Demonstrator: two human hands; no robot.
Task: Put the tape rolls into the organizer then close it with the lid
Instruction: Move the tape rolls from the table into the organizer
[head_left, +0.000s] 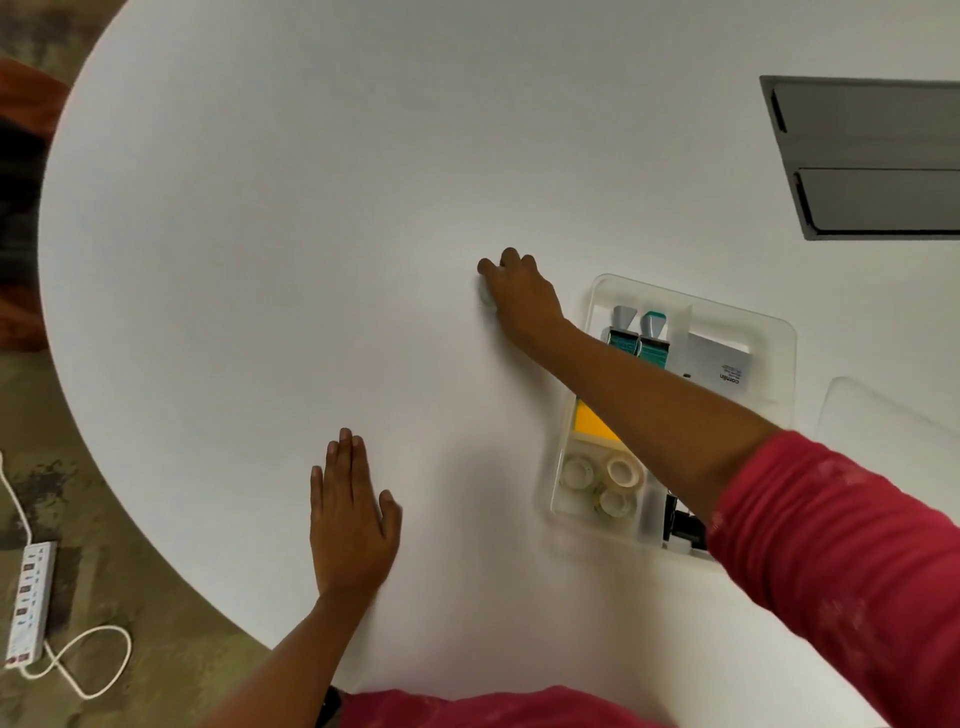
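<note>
Clear plastic organizer (779, 332) is sitting near the worktop's (311, 208) right edge, three tape rolls (602, 480) already lying in its near compartment. Right hand (519, 296) is reaching toward mid-worktop, grip curling around a last pale roll (484, 294). Left hand (350, 519), fingers spread, is lying flat, probably for balance. Lid (878, 421) is waiting beside the organizer.

A large round white table (322, 218) fills most of the view, evenly lit with soft shadows. A dark grey rectangular panel (872, 156) with 2 recessed sections lies at its far right. Left of the table, mottled brown-grey floor (78, 519) shows, with a white power strip (28, 603) and its looping cable (88, 660).
</note>
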